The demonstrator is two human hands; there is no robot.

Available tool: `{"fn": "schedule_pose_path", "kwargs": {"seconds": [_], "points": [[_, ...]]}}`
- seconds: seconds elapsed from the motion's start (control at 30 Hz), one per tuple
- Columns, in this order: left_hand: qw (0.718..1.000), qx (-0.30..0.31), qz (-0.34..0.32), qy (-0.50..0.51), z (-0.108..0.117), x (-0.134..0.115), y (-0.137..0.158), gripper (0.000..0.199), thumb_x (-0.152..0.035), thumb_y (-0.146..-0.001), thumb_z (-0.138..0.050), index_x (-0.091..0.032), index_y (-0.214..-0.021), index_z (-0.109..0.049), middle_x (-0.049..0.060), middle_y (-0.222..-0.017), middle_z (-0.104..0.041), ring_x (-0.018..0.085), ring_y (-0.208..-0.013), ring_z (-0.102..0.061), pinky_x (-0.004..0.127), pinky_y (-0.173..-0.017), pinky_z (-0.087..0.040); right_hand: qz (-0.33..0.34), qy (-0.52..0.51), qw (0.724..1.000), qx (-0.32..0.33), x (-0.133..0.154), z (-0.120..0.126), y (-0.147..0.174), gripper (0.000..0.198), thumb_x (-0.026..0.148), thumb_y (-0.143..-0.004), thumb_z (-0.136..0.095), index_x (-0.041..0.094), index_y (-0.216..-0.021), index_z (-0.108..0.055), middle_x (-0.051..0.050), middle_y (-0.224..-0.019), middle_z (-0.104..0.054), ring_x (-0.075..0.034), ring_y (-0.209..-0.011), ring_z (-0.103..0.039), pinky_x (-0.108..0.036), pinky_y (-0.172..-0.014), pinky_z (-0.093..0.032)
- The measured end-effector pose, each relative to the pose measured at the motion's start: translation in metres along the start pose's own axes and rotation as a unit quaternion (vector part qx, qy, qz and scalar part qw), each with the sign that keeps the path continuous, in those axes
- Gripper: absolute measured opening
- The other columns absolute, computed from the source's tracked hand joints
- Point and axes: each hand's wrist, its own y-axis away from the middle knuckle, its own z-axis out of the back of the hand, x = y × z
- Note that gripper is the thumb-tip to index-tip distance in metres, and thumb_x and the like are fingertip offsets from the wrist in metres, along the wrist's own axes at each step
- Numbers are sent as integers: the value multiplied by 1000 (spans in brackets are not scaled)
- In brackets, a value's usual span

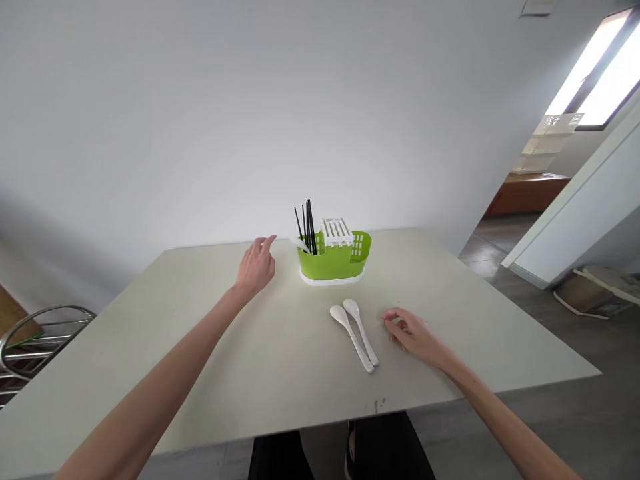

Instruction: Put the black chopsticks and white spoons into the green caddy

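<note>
- Surface (285, 380): pale, far edge against a plain wall (260, 120); dark marks by the near edge.
- Caddy (333, 265): green, near the middle of the far edge, black chopsticks (310, 227) in its left end.
- Two spoons (354, 340): white, between caddy and near edge, handles toward that edge.
- Left hand (256, 267): fingers loosely apart, left of the caddy.
- Right hand (409, 335): fingers half curled, unclosed, right of the spoons.
- Window (607, 67) beyond the far right corner; grey floor (540, 400).

Pale table (170, 287) (near edge marked) | green caddy (330, 264) | two white spoons (351, 335), side by side
</note>
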Motion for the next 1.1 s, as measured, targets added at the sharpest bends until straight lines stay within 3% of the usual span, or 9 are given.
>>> {"fn": "schedule_pose_path", "kwargs": {"seconds": [0.17, 0.3, 0.43, 0.6, 0.7, 0.8, 0.93, 1.03, 1.1], "points": [[991, 62, 96, 75, -26, 26, 66, 39, -23, -99, -40, -16, -132, -60, 15, -131, -62, 27, -101, -69, 41, -92, -54, 16, 131, 991, 4, 25, -18, -11, 39, 56, -101, -48, 21, -105, -67, -10, -110, -74, -24, -92, -67, -37, -83, -49], [977, 51, 168, 123, -39, 38, 109, 32, -26, -94, -47, -19, -117, -67, 13, -121, -66, 26, -101, -67, 39, -92, -54, -16, 191, 981, 35, 45, -32, -17, 36, 53, -103, -49, 22, -95, -63, -10, -105, -75, -24, -97, -68, -32, -78, -46], [959, 31, 212, 186, -38, 44, 121, 29, -27, -90, -49, -18, -108, -70, 11, -114, -68, 23, -94, -67, 38, -92, -54, -40, 272, 960, 47, 59, -42, -24, 27, 40, -101, -55, 23, -81, -55, -9, -96, -73, -23, -85, -67, -30, -68, -38], [954, 35, 209, 211, -30, 37, 119, 26, -25, -89, -48, -19, -99, -71, 10, -109, -72, 23, -91, -67, 40, -93, -55, -43, 287, 956, 48, 71, -35, -25, 33, 32, -104, -46, 25, -71, -43, -9, -86, -69, -22, -75, -61, -32, -64, -32], [960, 33, 151, 233, -12, 13, 125, 23, -29, -96, -48, -21, -100, -69, 10, -110, -72, 24, -100, -67, 40, -90, -56, -16, 262, 964, 43, 90, -24, -10, 39, 42, -109, -34, 26, -73, -38, -4, -80, -63, -20, -71, -54, -32, -63, -33], [960, 43, 31, 275, 20, -27, 134, 27, -39, -104, -50, -21, -117, -65, 10, -115, -71, 24, -108, -66, 39, -89, -58, 57, 201, 974, 84, 121, -19, 15, 46, 56, -110, -28, 26, -75, -33, 0, -74, -54, -18, -67, -46, -32, -62, -32], [921, 154, -142, 330, 65, -74, 140, 43, -42, -107, -54, -26, -147, -49, 9, -130, -70, 20, -105, -70, 35, -90, -58, 140, 173, 955, 196, 159, -25, 43, 43, 51, -112, -32, 25, -78, -37, 1, -77, -54, -17, -70, -47, -32, -64, -32], [906, 197, -202, 316, 85, -90, 137, 26, -34, -111, -46, -24, -129, -61, 4, -106, -77, 18, -88, -72, 31, -81, -55, 176, 168, 946, 216, 166, -29, 50, 40, 47, -112, -34, 24, -80, -39, 0, -79, -55, -18, -73, -50, -32, -68, -34], [906, 206, -202, 308, 92, -93, 135, 27, -28, -112, -39, -23, -110, -66, 1, -88, -74, 14, -72, -68, 27, -71, -52, 183, 162, 947, 210, 163, -30, 50, 40, 47, -112, -34, 24, -81, -41, 0, -80, -57, -18, -74, -51, -32, -68, -35]]}}
